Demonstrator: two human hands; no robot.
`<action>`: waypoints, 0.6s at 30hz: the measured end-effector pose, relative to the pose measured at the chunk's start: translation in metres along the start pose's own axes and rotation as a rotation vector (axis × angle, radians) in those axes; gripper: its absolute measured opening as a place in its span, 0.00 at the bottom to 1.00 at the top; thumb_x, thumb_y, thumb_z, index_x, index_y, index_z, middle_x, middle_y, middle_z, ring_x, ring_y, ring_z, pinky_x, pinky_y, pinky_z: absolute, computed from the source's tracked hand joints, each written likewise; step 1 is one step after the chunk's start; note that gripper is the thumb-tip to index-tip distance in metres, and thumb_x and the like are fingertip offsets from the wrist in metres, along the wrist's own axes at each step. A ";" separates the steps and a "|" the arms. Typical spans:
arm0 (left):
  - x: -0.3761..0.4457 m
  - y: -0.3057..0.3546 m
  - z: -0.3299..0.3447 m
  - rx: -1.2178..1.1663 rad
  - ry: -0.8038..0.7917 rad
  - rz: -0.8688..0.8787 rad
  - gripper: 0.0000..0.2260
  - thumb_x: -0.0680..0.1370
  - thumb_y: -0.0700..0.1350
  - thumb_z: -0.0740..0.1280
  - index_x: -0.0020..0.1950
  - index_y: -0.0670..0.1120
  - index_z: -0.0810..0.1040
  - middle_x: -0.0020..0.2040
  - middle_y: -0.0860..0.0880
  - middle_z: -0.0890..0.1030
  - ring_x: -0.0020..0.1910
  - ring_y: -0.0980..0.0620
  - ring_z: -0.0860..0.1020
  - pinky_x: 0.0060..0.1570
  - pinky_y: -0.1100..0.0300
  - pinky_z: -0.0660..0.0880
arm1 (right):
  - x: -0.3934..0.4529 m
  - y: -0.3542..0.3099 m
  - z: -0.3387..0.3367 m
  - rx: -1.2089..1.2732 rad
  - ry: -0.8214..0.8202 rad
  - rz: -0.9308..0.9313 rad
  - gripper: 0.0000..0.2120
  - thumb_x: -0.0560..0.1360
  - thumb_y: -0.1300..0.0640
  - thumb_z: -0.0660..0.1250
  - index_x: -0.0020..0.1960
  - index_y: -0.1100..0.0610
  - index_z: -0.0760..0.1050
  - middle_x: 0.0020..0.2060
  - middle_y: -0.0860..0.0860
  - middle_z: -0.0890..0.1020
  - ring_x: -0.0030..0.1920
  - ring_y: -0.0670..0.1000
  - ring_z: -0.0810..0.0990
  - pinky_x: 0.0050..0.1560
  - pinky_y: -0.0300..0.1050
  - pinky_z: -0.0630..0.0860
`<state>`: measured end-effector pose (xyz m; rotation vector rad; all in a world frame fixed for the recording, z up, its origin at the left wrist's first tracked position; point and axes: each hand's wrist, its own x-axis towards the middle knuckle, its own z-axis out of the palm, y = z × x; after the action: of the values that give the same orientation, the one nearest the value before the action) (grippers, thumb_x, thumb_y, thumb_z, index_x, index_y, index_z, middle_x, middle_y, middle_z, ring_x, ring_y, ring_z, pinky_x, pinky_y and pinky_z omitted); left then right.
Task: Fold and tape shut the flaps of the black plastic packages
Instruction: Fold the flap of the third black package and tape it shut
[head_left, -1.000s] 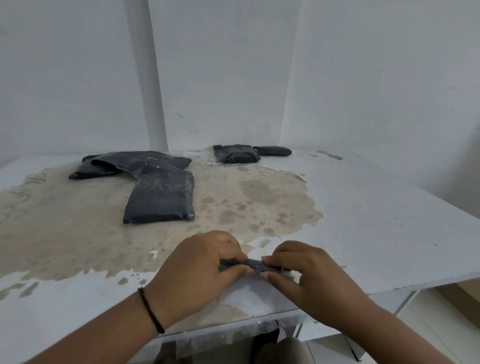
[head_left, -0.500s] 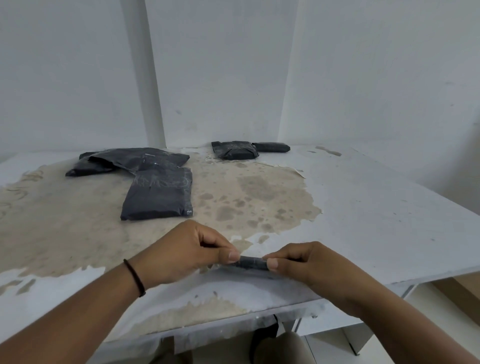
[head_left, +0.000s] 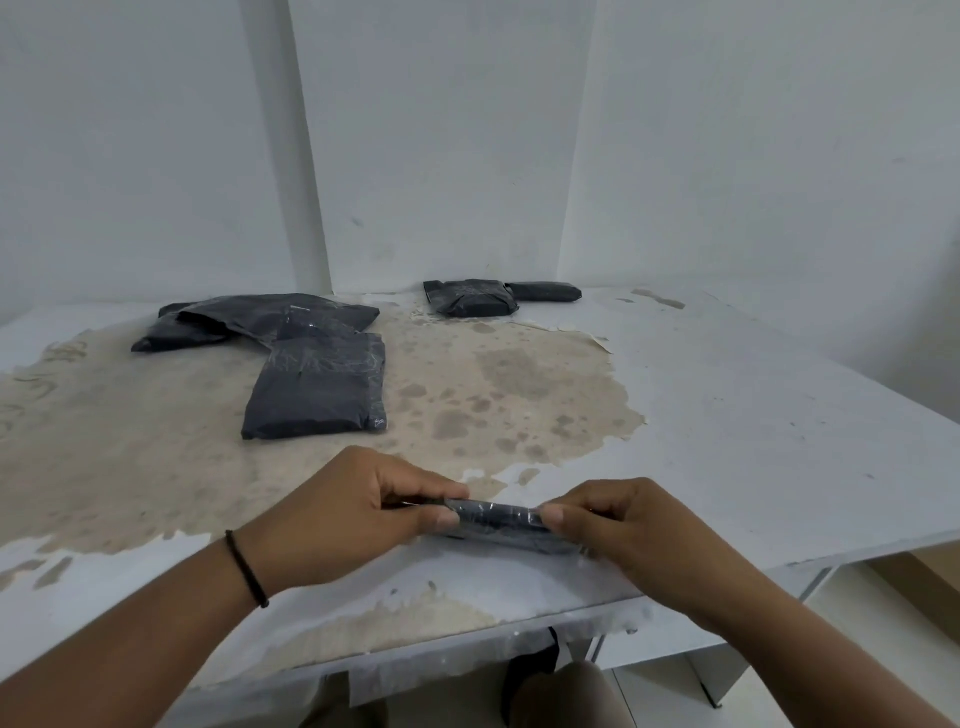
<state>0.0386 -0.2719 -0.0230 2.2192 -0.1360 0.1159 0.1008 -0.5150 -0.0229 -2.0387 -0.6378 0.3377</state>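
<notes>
Hands, left hand (head_left: 358, 512) and right hand (head_left: 628, 530), pinch a small taped package (head_left: 498, 522); beyond it, two packages (head_left: 483, 297) appear sealed, a loose pile (head_left: 270, 325) remains.

The packages (head_left: 318, 395) are black plastic film, wrinkled, with a dull shine. The small pack (head_left: 498, 519) carries clear glossy tape. The table (head_left: 753, 426) has matt white coating, peeled off to a rough beige board. The walls (head_left: 441, 145) are matt white.

The left hand (head_left: 343, 512) and right hand (head_left: 618, 525) pinch opposite ends of a small black package (head_left: 498, 519). It sits low over the worn bench (head_left: 753, 415). Other black packages (head_left: 317, 395) lie farther back.
</notes>
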 end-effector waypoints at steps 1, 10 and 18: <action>0.000 -0.001 0.000 -0.031 -0.015 -0.012 0.10 0.72 0.46 0.72 0.50 0.58 0.83 0.48 0.63 0.84 0.49 0.63 0.82 0.52 0.69 0.76 | -0.001 0.003 -0.001 -0.012 0.037 -0.037 0.10 0.66 0.40 0.68 0.34 0.45 0.82 0.34 0.44 0.84 0.33 0.42 0.78 0.36 0.31 0.72; 0.004 -0.004 -0.001 -0.074 -0.036 -0.045 0.09 0.77 0.43 0.67 0.52 0.53 0.84 0.50 0.64 0.83 0.53 0.67 0.79 0.52 0.75 0.72 | -0.008 0.018 -0.002 -0.240 0.132 -0.292 0.16 0.70 0.58 0.74 0.35 0.37 0.77 0.35 0.40 0.82 0.37 0.44 0.81 0.38 0.36 0.76; 0.006 -0.006 0.004 -0.174 0.063 -0.063 0.04 0.74 0.46 0.70 0.45 0.54 0.84 0.42 0.42 0.85 0.44 0.38 0.80 0.46 0.55 0.76 | -0.009 0.015 -0.015 -0.032 -0.048 -0.059 0.06 0.74 0.55 0.69 0.46 0.45 0.82 0.41 0.43 0.85 0.43 0.44 0.82 0.48 0.40 0.75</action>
<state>0.0458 -0.2722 -0.0290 2.0418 -0.0395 0.1340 0.1054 -0.5368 -0.0282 -2.0428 -0.7353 0.3449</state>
